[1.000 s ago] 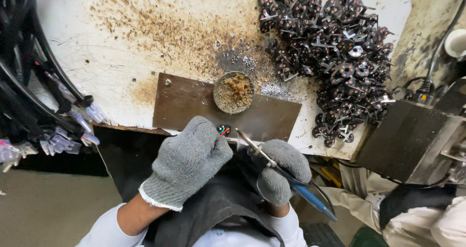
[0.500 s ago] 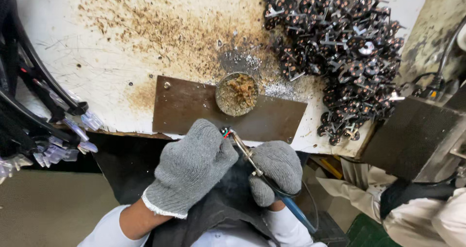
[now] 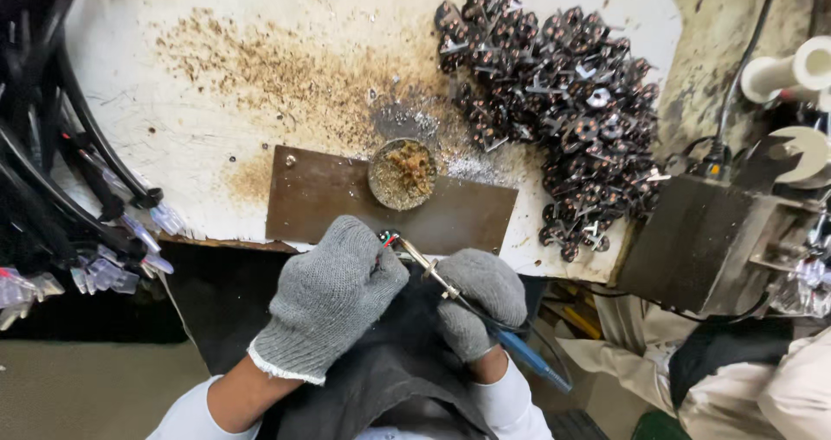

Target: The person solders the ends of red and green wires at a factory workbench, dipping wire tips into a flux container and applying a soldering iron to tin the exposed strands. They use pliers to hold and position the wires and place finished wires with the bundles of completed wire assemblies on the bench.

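Bright overhead light, sharp centre (edges maybe warped), dim below.

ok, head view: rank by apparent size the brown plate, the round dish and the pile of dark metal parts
1. pile of dark metal parts
2. brown plate, fairly close to the pile
3. round dish, clearly smallest

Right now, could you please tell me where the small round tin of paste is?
In the head view, the round tin sits mid-bench on the brown plate, just beyond the gloved hands.

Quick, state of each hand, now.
Left hand: closed, gloved, pinching a small part with red and green wires.
Right hand: closed, gloved, gripping a soldering iron with its tip at that part.
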